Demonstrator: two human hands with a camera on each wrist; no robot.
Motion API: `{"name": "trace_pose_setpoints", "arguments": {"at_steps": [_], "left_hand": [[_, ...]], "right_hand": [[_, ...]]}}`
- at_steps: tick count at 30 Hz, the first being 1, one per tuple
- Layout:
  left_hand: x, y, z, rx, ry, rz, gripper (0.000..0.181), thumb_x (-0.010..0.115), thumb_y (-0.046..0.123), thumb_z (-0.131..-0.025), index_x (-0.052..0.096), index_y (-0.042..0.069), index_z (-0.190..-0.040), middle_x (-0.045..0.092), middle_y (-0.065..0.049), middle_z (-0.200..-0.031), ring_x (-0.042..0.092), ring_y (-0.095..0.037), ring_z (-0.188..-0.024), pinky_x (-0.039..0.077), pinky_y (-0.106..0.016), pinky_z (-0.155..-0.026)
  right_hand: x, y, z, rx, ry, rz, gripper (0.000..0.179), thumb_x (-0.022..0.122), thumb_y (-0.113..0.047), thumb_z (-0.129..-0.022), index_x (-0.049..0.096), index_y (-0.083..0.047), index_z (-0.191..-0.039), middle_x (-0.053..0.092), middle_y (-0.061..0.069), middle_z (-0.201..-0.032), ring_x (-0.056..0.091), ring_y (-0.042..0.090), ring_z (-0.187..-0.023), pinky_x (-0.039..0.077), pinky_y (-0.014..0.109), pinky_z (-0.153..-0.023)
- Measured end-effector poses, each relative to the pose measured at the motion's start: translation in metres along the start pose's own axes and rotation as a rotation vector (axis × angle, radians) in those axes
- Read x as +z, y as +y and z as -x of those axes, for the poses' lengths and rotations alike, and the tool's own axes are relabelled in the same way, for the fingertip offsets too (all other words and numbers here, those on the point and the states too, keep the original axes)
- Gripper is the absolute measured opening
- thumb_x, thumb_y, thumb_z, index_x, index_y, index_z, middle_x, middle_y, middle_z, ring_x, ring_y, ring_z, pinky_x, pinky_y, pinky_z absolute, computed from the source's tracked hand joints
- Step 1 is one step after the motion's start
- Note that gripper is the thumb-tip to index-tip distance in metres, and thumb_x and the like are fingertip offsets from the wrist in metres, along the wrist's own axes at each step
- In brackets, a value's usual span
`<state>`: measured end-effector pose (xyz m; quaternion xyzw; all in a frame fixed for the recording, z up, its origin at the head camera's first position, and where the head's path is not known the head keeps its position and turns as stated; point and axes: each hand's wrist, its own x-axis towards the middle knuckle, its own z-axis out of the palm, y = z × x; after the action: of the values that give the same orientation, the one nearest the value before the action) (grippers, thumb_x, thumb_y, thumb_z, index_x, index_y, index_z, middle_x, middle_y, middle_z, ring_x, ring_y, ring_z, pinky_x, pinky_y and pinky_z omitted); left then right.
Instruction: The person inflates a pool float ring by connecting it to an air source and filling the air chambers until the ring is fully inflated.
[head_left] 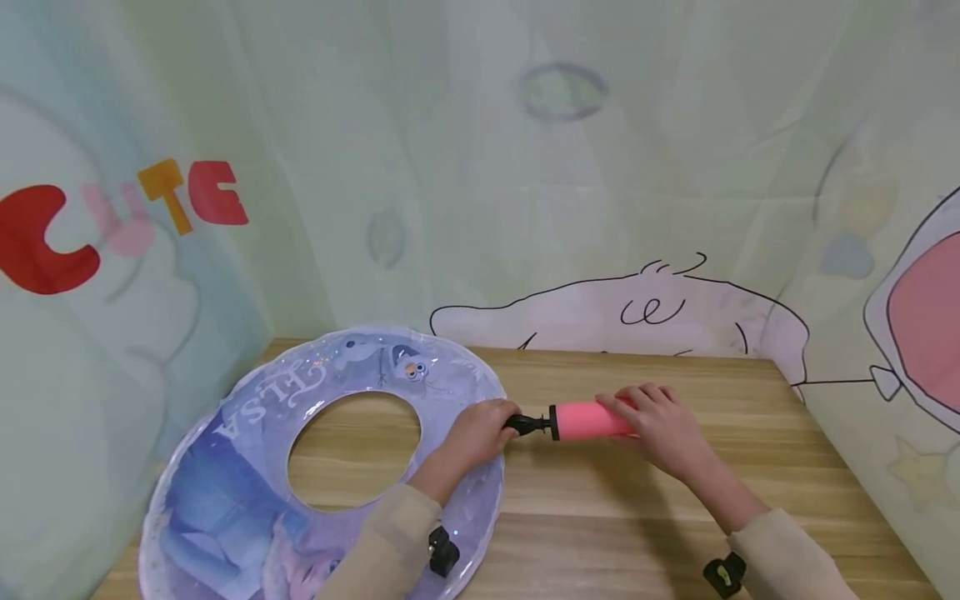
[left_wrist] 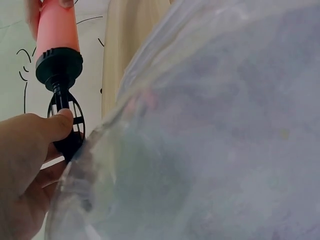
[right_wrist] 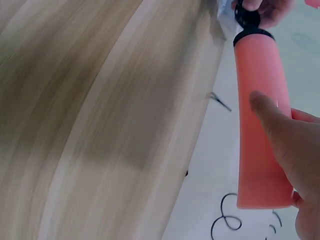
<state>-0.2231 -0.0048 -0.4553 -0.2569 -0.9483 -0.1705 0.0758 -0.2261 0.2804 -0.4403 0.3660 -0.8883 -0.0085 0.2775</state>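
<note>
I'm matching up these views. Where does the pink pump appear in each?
Head: the pump is right of centre, below mid-height.
Left wrist: upper left, cut off by the top edge.
Right wrist: right side, from the top edge to below mid-height.
Shared landmark: its black handle, held by the left hand.

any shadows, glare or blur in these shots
Head view: a soft shadow on the table below the right hand, small glints on the swim ring; left wrist view: the swim ring looks hazy and soft, the pump crisper; right wrist view: a broad, soft-edged shadow on the table.
</note>
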Motion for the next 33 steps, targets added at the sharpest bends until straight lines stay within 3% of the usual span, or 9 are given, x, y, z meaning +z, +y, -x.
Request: {"name": "trace_pose_setpoints", "arguments": {"at_steps": [8, 16, 19, 22, 25, 28, 33], "left_hand": [[-0.001, -0.002, 0.001, 0.02, -0.006, 0.007, 0.016, 0.067, 0.016, -0.082, 0.065, 0.009, -0.097, 0.067, -0.003, -0.094, 0.063, -0.018, -0.085, 0.05, -0.033, -0.075], [-0.003, -0.001, 0.001, 0.007, -0.016, 0.014, 0.019, 0.067, 0.016, -0.082, 0.065, 0.009, -0.101, 0.067, -0.004, -0.097, 0.063, -0.018, -0.088, 0.05, -0.033, -0.078], [-0.002, -0.002, 0.0, 0.02, -0.006, 0.01, 0.019, 0.067, 0.016, -0.082, 0.065, 0.009, -0.1, 0.067, -0.004, -0.097, 0.063, -0.019, -0.088, 0.05, -0.034, -0.078], [-0.002, -0.002, -0.002, 0.024, -0.001, 0.011, 0.018, 0.067, 0.016, -0.082, 0.065, 0.009, -0.099, 0.067, -0.004, -0.095, 0.063, -0.02, -0.087, 0.05, -0.034, -0.077], [-0.002, -0.001, -0.003, 0.017, -0.006, 0.016, 0.018, 0.067, 0.016, -0.082, 0.065, 0.009, -0.099, 0.067, -0.004, -0.093, 0.063, -0.02, -0.087, 0.05, -0.035, -0.077], [-0.003, -0.001, -0.003, 0.004, -0.013, 0.022, 0.017, 0.067, 0.016, -0.082, 0.065, 0.009, -0.098, 0.066, -0.004, -0.092, 0.063, -0.02, -0.086, 0.05, -0.035, -0.076], [-0.006, -0.001, -0.001, -0.015, -0.023, 0.012, 0.017, 0.068, 0.016, -0.081, 0.065, 0.01, -0.097, 0.066, -0.003, -0.09, 0.062, -0.018, -0.083, 0.05, -0.034, -0.074]], "right_hand": [[-0.008, 0.018, 0.02, 0.037, -0.01, -0.026, 0.067, 0.087, -0.034, -0.055, 0.062, -0.021, -0.116, 0.064, 0.005, -0.096, 0.057, 0.028, -0.091, 0.046, 0.047, -0.074], [-0.022, 0.037, 0.035, 0.077, -0.03, -0.042, 0.07, 0.087, -0.029, -0.055, 0.061, -0.021, -0.119, 0.064, 0.006, -0.099, 0.057, 0.029, -0.093, 0.044, 0.049, -0.079], [-0.028, 0.045, 0.039, 0.09, -0.036, -0.037, 0.066, 0.084, -0.036, -0.06, 0.06, -0.021, -0.119, 0.064, 0.007, -0.1, 0.057, 0.031, -0.093, 0.043, 0.05, -0.08], [-0.034, 0.053, 0.044, 0.096, -0.038, -0.038, 0.059, 0.059, -0.06, -0.076, 0.059, -0.021, -0.12, 0.064, 0.008, -0.1, 0.057, 0.032, -0.092, 0.043, 0.051, -0.079], [-0.04, 0.061, 0.049, 0.098, -0.032, -0.041, 0.071, 0.023, -0.066, -0.081, 0.059, -0.019, -0.119, 0.064, 0.01, -0.1, 0.057, 0.033, -0.092, 0.043, 0.052, -0.079], [-0.045, 0.067, 0.053, 0.11, -0.025, -0.03, 0.077, 0.015, -0.069, -0.081, 0.06, -0.018, -0.118, 0.064, 0.011, -0.099, 0.057, 0.034, -0.091, 0.043, 0.053, -0.079], [-0.046, 0.068, 0.056, 0.118, -0.025, 0.007, 0.077, 0.014, -0.069, -0.081, 0.06, -0.019, -0.117, 0.064, 0.011, -0.098, 0.058, 0.034, -0.088, 0.044, 0.052, -0.077]]}}
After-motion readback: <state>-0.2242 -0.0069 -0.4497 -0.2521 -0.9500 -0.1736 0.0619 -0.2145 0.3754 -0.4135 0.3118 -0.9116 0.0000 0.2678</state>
